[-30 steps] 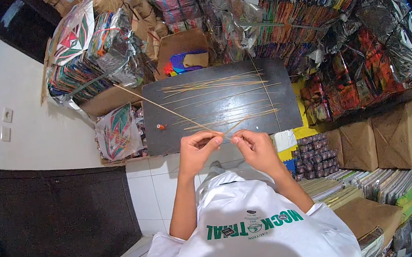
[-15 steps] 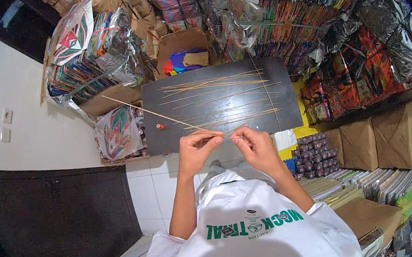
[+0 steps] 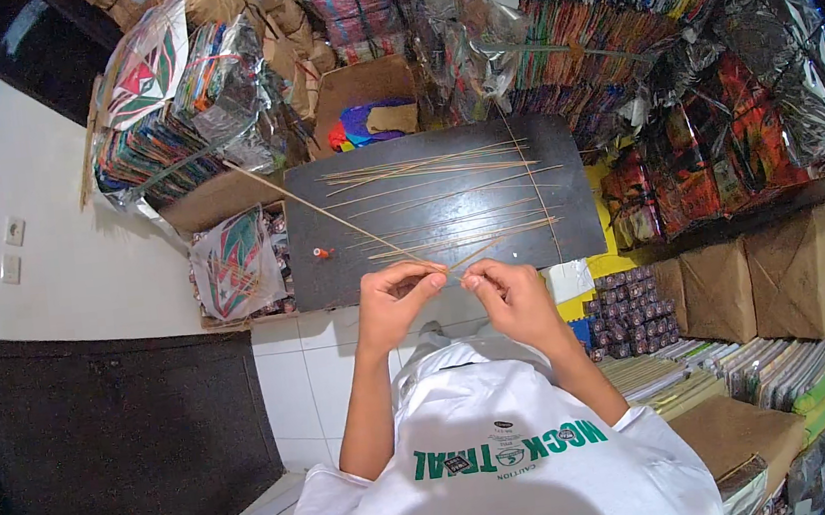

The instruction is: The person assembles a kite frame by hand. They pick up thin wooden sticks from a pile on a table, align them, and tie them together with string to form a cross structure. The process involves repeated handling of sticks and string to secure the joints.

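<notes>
both hands pinch one thin bamboo stick (image 3: 348, 221): left hand (image 3: 399, 297) clamped on its near end, right hand (image 3: 509, 293) beside; stick runs up-left over the dark bench (image 3: 571, 231).

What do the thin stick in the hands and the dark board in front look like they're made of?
The thin stick, pinched by the left hand and right hand, looks like split bamboo or wood: pale tan, matte, very slender. The dark board looks like painted or laminated wood, near-black with a slight sheen.

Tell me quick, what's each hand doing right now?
Left hand: closed, pinching a long thin bamboo stick.
Right hand: closed, fingertips pinching the same stick's near end.
</notes>
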Demonstrator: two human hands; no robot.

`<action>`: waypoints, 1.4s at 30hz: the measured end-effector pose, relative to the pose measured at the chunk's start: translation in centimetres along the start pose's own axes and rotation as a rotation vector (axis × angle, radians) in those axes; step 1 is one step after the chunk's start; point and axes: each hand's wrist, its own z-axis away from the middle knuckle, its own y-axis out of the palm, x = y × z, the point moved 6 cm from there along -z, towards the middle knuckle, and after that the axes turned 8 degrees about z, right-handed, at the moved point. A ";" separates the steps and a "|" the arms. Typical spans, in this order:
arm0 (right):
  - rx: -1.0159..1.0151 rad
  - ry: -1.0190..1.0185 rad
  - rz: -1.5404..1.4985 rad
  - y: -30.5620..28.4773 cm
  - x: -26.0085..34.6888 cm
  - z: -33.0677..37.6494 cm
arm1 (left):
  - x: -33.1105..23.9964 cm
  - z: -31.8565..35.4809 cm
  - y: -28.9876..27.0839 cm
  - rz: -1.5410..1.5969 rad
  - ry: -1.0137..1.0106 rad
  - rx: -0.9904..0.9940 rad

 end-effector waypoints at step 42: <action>-0.021 -0.085 0.094 -0.6 1.2 -0.4 | -0.6 -1.0 1.1 -0.005 0.013 -0.082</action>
